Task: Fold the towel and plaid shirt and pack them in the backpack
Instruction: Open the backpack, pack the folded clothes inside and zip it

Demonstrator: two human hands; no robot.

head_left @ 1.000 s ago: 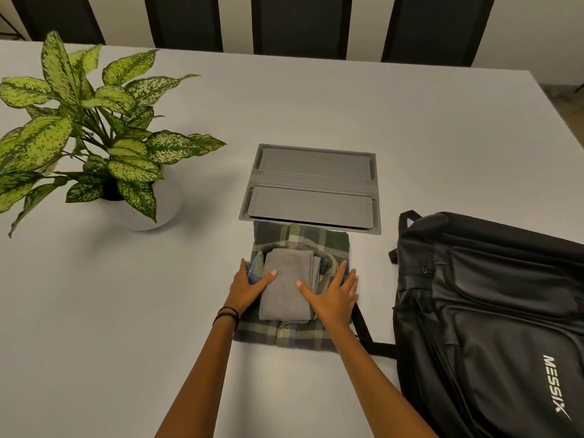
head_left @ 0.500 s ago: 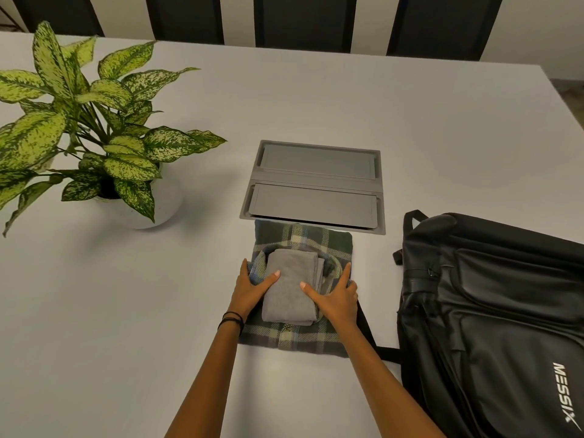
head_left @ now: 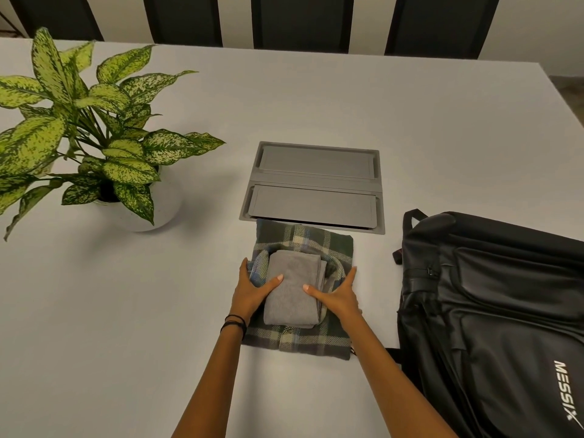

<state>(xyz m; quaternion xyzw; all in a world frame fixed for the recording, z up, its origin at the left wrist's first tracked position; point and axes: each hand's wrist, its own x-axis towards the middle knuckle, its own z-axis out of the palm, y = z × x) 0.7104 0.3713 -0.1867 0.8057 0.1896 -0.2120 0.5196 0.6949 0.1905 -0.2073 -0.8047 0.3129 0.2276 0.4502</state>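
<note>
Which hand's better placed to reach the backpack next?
Right, probably. The right hand rests on the plaid shirt's edge nearest the backpack; the left hand lies beyond the towel, farther away.

Folded towel (head_left: 292, 289) atop plaid shirt (head_left: 316, 341), left hand (head_left: 252, 294) and right hand (head_left: 340, 298) flanking it, backpack (head_left: 489, 311) near

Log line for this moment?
fold: done | towel on plaid shirt | left hand, right hand: flanking stack, thumbs on towel | backpack: beside

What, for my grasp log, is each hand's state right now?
Left hand: open, straight fingers against the folded green plaid shirt, thumb on the folded grey towel.
Right hand: open, mirroring it on the right side.
</note>
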